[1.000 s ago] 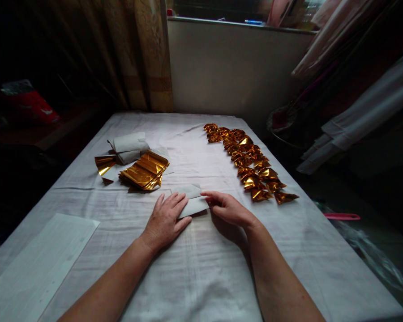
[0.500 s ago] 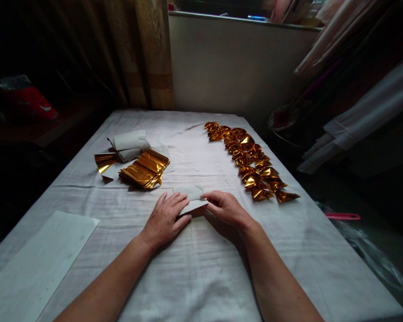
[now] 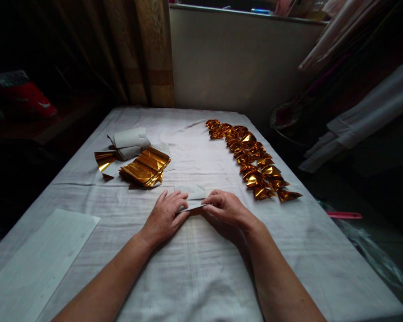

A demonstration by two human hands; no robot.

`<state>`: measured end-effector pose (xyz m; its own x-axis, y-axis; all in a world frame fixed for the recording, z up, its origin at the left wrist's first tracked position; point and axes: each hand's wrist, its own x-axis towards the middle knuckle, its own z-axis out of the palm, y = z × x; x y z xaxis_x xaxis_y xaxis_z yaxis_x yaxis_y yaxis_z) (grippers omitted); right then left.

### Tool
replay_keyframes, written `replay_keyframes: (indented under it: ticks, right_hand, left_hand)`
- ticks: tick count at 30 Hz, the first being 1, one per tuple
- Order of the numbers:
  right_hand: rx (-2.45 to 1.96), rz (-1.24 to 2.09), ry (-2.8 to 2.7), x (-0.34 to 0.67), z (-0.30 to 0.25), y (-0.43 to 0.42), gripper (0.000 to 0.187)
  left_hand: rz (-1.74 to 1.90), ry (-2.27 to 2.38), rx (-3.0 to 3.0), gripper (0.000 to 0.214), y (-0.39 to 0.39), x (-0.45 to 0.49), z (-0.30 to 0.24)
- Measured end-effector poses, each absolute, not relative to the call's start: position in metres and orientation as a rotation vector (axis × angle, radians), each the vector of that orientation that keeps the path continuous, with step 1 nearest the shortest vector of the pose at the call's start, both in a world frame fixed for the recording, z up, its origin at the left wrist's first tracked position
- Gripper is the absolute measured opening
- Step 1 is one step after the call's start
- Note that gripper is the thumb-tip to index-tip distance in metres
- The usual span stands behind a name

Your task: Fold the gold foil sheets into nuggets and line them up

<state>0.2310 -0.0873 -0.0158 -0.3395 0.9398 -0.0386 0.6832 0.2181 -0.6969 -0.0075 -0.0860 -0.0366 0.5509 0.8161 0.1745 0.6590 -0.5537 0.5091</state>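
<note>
A sheet of pale paper (image 3: 190,192), partly folded, lies on the white cloth in front of me, its near flap raised along a crease. At its left end my left hand (image 3: 166,213) is closed on the flap, fingers on top and thumb at the near edge. My right hand (image 3: 226,209) pinches the flap's right corner between thumb and curled fingers. Beyond my left hand lies a stack of gold foil sheets (image 3: 146,166). To the right, folded gold foil pieces (image 3: 251,158) stand in rows. My palms hide part of the paper's underside.
A rolled white paper bundle (image 3: 129,141) and a loose curved gold foil sheet (image 3: 105,161) lie at the left. A flat white board or sheet (image 3: 42,264) rests at the near left. Clothes (image 3: 372,112) hang at the right, over a pink handle (image 3: 344,215) beside the table.
The raised flap has come down nearer the sheet and now shows as a thin edge. My left thumb has drawn closer to its fingers; my right hand has shifted slightly right.
</note>
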Motion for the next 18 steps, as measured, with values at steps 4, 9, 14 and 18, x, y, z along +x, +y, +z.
replay_keyframes:
  ticks: [4,9,14,18]
  right_hand:
    - [-1.609,0.679,-2.134,0.224,-0.019,-0.084,0.021]
    - [-1.783,0.529,-2.102,0.216,-0.021,-0.083,0.02]
    - [-1.975,0.476,-2.056,0.207,-0.015,-0.084,0.022]
    - [-2.078,0.419,-2.044,0.201,-0.01,-0.084,0.023]
  left_hand:
    - [0.605,1.203,2.383,0.012,-0.085,-0.007,-0.036]
    - [0.754,1.236,2.319,0.028,-0.081,-0.008,-0.043]
    - [0.886,1.251,2.342,0.051,-0.077,-0.009,-0.054]
    - [0.932,1.226,2.428,0.042,-0.075,-0.009,-0.055]
